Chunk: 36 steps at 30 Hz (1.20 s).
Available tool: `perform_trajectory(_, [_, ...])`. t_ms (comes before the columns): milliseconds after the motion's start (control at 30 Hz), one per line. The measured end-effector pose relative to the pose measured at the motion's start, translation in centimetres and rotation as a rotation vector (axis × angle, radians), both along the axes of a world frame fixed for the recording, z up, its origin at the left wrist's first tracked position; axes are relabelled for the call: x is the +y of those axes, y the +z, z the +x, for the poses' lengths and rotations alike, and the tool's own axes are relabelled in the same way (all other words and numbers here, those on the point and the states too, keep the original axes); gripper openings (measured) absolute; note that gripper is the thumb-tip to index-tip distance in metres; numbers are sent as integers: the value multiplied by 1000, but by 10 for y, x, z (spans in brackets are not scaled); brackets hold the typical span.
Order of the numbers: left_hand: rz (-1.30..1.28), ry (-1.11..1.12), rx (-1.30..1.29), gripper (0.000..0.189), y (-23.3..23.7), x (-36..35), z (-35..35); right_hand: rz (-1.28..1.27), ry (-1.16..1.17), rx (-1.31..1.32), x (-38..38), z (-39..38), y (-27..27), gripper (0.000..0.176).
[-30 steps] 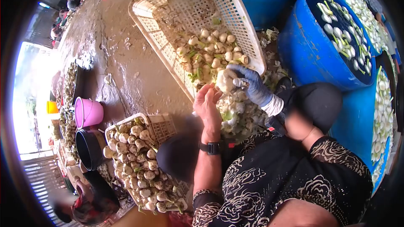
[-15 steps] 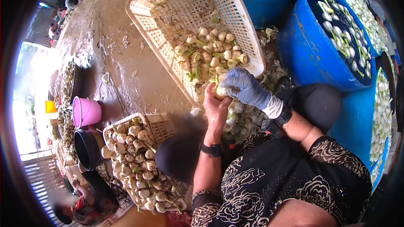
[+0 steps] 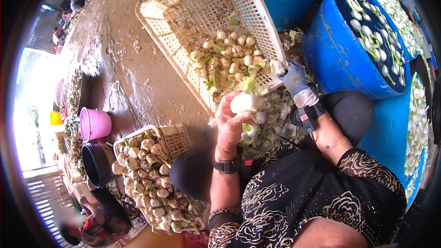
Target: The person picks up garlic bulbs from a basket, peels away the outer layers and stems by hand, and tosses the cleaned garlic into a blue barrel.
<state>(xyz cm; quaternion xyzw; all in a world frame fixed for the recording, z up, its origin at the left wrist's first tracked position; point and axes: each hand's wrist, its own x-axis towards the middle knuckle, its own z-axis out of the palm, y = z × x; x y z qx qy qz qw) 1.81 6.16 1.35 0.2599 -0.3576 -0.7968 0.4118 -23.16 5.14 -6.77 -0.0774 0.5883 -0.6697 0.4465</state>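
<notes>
My bare left hand (image 3: 228,121) is wrapped round a white onion (image 3: 245,102), whose pale green, partly loosened top points up towards the crate. My right hand (image 3: 295,79), in a blue-grey glove, is apart from the onion, beside the near right corner of the cream plastic crate (image 3: 172,57). A whitish piece of onion skin (image 3: 277,67) shows at its curled fingertips. Several bulbs (image 3: 234,68) lie in the near end of that crate. Below my hands is a heap of pale peelings (image 3: 271,119).
A second crate (image 3: 177,138), heaped with untrimmed bulbs (image 3: 147,174), stands at my left by pink (image 3: 95,124) and black buckets (image 3: 95,165). On the right, a blue tub (image 3: 328,50) holds peeled onions floating in dark water. Another person (image 3: 98,222) sits at lower left.
My right hand has pulled away from the onion to the right, with a pale piece of skin at its fingertips. My left hand has kept the onion, which now shows whiter and more fully.
</notes>
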Motion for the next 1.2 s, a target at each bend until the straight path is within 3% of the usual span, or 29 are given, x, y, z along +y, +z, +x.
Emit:
perform_trajectory(67, [2, -17, 108, 53, 1, -2, 1, -80, 284, 553, 12, 2, 16, 7])
perform_trajectory(133, [77, 44, 323, 52, -7, -3, 0, -134, 1026, 903, 16, 19, 46, 14])
perform_trajectory(167, [82, 91, 251, 50, -9, -2, 0, -124, 1267, 841, 21, 34, 49, 23])
perform_trajectory(200, [83, 92, 250, 50, -8, -2, 0, -74, 1289, 1084, 27, 48, 64, 30])
perform_trajectory(267, [46, 165, -134, 47, -6, -2, -1, -320, 887, 1250, 35, 63, 70, 33])
perform_trajectory(300, [47, 203, -219, 43, 1, -1, -3, -319, 887, 1246, 34, 65, 78, 33])
perform_trajectory(367, [-27, 176, -290, 41, -13, -2, 1, -531, 573, 1320, 30, 66, 94, 37])
perform_trajectory(400, [-102, 154, -357, 38, -12, -3, 0, -529, 570, 1322, 27, 65, 95, 37])
perform_trajectory(467, [-44, 113, -298, 44, -10, -1, -2, -526, 755, 1529, 20, 65, 90, 41])
perform_trajectory(500, [3, 88, -272, 48, -4, -1, -3, -540, 888, 1494, 21, 60, 75, 41])
perform_trajectory(600, [86, 53, -232, 57, -4, 1, -4, -513, 925, 1381, 20, 59, 61, 35])
perform_trajectory(700, [14, -46, -410, 66, -6, 2, -4, -494, 900, 1370, 23, 58, 64, 29])
perform_trajectory(867, [-70, -105, -453, 79, -16, 0, -5, -444, 852, 1430, 24, 58, 59, 19])
perform_trajectory(1000, [-182, -107, -471, 103, -23, 2, -8, -94, 935, 1293, 25, 63, 46, 13])
perform_trajectory(1067, [-261, -227, -550, 103, -14, 6, -9, 9, 939, 1213, 26, 59, 24, 11])
perform_trajectory(1133, [-262, -206, -463, 100, -12, 7, -11, -204, 1181, 1853, 23, 43, -14, 12])
perform_trajectory(1200, [-120, -81, -317, 93, -18, 5, -10, -100, 1229, 1718, 18, 42, -15, 14])
